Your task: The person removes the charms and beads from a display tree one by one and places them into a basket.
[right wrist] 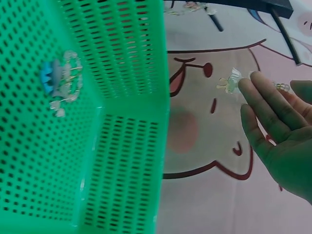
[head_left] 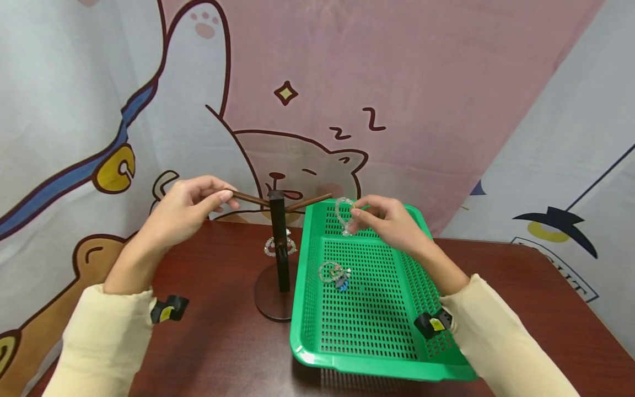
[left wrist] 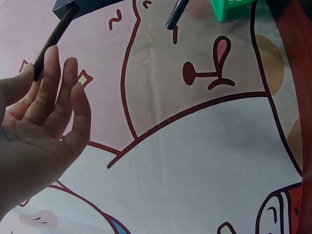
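My left hand (head_left: pixel 183 209) pinches the tip of the left rod (head_left: pixel 250 198) of a dark wooden display stand (head_left: pixel 279 242) between thumb and forefinger; the left wrist view shows its other fingers loosely spread. In my right hand (head_left: pixel 392 220) a clear beaded bracelet (head_left: pixel 338 209) is pinched by the fingertips, hanging just right of the stand's right rod (head_left: pixel 312 202). A pale charm (right wrist: pixel 233 82) dangles from it in the right wrist view. Another beaded bracelet (head_left: pixel 269 248) shows behind the stand's post, partly hidden by it.
A green perforated basket (head_left: pixel 299 325) stands right of the stand, under my right hand. Inside lies a clear bracelet (head_left: pixel 324 273) with a blue charm (head_left: pixel 342 283). The stand's round base (head_left: pixel 268 309) rests on the brown table (head_left: pixel 218 331). A cartoon-printed cloth (head_left: pixel 421 82) hangs behind.
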`<state>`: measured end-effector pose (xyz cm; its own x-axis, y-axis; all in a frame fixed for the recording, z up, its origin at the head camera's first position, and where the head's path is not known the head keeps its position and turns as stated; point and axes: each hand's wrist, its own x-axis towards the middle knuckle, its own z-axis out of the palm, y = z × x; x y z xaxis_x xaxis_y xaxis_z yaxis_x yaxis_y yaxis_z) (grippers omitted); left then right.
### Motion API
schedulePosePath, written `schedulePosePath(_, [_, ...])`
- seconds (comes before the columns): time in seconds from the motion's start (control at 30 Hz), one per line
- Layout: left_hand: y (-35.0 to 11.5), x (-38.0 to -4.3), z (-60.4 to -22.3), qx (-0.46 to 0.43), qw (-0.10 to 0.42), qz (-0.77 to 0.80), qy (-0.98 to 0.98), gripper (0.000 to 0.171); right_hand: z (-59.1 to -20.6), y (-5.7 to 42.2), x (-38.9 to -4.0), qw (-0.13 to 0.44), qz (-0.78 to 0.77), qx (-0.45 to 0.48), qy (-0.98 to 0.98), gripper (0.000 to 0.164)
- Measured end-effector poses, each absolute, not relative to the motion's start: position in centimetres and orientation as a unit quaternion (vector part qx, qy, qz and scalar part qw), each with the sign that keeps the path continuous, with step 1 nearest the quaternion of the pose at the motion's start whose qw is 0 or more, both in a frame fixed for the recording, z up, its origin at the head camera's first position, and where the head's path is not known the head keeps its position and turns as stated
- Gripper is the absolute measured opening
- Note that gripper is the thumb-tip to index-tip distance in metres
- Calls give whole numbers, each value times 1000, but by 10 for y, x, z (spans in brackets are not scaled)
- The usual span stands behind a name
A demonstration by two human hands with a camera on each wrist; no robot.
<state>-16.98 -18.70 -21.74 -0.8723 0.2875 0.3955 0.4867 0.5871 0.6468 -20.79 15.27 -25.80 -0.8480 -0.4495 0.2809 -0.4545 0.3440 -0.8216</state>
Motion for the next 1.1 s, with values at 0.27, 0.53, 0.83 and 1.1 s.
schedulePosePath(0.27, [-187,-170,-218,-219,128,-397,-882,21,-286,161,-213,-30,488,259,-833,17])
schedulePosePath(0.53, [-188,-170,-218,-213,122,-399,-883,22,-311,169,-218,-64,476,244,-842,16])
schedulePosePath(0.83, [-187,-169,-218,-215,127,-406,-879,21,-327,174,-222,-105,451,233,-855,16])
schedulePosePath(1.1, [-187,-170,-218,-216,124,-410,-877,22,-330,174,-222,-124,426,246,-862,20])
